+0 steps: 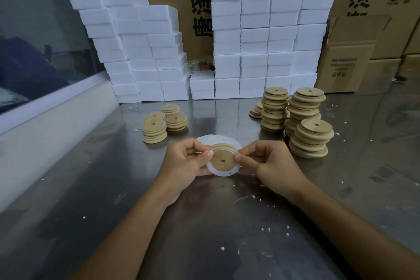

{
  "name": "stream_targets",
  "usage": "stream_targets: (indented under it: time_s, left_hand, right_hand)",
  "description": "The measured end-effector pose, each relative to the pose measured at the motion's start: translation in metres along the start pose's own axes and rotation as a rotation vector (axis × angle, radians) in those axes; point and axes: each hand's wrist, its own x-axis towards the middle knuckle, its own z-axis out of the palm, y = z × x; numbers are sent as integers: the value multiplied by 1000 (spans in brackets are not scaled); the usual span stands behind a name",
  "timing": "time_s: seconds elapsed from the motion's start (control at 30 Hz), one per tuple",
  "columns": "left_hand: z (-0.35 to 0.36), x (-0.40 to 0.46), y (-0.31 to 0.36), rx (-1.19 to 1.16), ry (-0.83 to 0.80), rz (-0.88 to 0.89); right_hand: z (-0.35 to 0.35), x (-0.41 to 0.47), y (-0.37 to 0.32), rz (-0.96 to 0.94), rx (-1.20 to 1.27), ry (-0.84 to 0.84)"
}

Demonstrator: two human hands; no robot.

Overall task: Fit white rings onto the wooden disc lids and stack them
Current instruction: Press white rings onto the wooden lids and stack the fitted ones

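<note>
Evidently both thumbs pressed at the rim of the wooden disc lid (223,161), the left hand (185,159) pinching its left edge and the right hand (264,161) its right, each with fingers curled behind, probably to stretch the white ring (219,172) around the lid's groove. The ring hung loose below the lid, not yet seated all round. The lid was held just above the steel table (204,223), over a small heap of spare rings (218,138) kept within easy reach. Low finished stacks (159,126) stood to the left, while taller bare-lid stacks (302,118) waited on the right, apparently keeping done and undone work apart.
</note>
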Motion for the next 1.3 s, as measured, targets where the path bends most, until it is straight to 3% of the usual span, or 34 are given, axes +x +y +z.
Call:
stream_targets:
  time_s: [0.17,0.3,0.47,0.7,1.13,1.3]
  left_hand:
    - [-1,2,-3,101,5,56]
    - [2,2,-2,445,55,307]
    - [9,-4,-1,582,-20,482]
    - [8,-2,0,569,35,430]
    - [4,2,-3,346,40,292]
    - [3,2,-6,269,52,229]
  right_hand:
    - [2,0,1,-54,-128,56]
    - [1,-2,-1,-175,-292,89]
    - [2,-5,-5,-326,-466,25]
    - [3,-2,1,-273,-372,65]
    - [0,4,2,-117,-236,50]
    - [0,3,4,-137,-225,53]
